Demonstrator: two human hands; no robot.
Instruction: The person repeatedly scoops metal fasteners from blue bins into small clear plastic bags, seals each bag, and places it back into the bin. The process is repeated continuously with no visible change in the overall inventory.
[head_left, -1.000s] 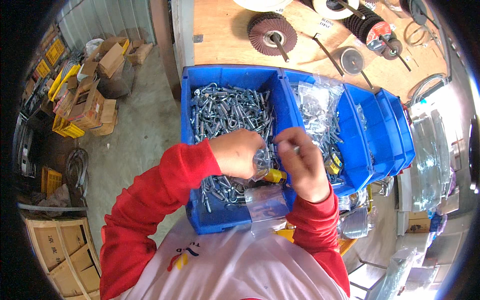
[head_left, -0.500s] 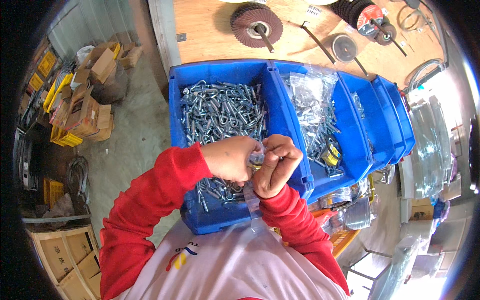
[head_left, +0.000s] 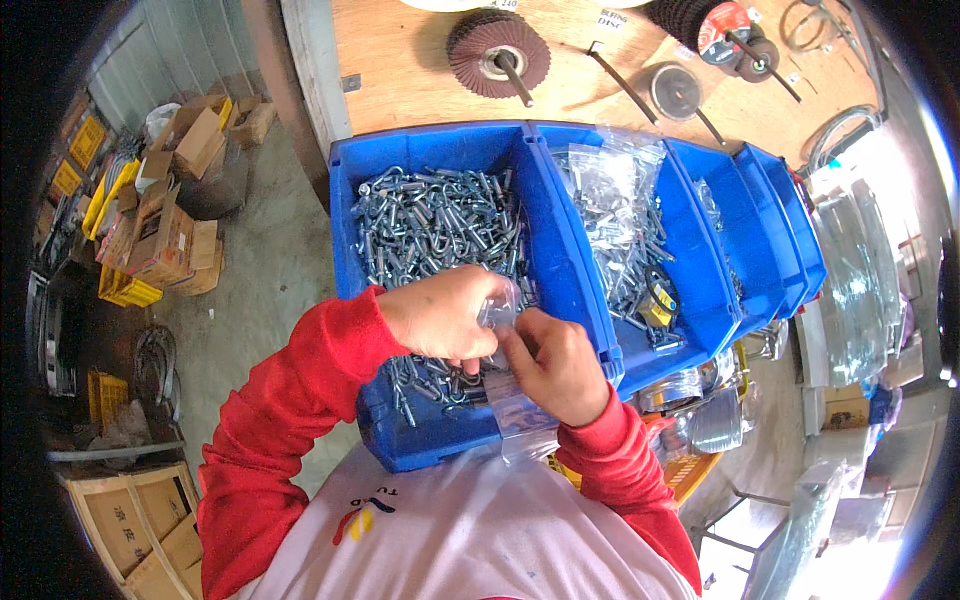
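Observation:
Both my hands are over the front of a large blue bin (head_left: pixel 345 240) filled with loose metal hook bolts (head_left: pixel 440 215). Between them is a clear plastic bag (head_left: pixel 522 415), its lower part hanging down toward the bin's front wall. My left hand (head_left: pixel 447 315) is closed on the bag's upper part, fingers curled down. My right hand (head_left: pixel 562 365) pinches the bag from the right side, thumb toward the left hand. Whether anything lies inside the bag at the fingers cannot be made out.
A second blue bin (head_left: pixel 690 300) holds more metal pieces, clear bags (head_left: pixel 610 185) and a black-and-yellow object (head_left: pixel 657 303). Further blue bins stand to the right. Abrasive discs (head_left: pixel 498 55) hang on rods on the wooden board (head_left: pixel 400 90). Cardboard boxes (head_left: pixel 160 235) lie at left.
My right hand has moved right and slightly down, turning so its back shows more. More of the clear bag now shows below the hands. The left hand has shifted slightly left.

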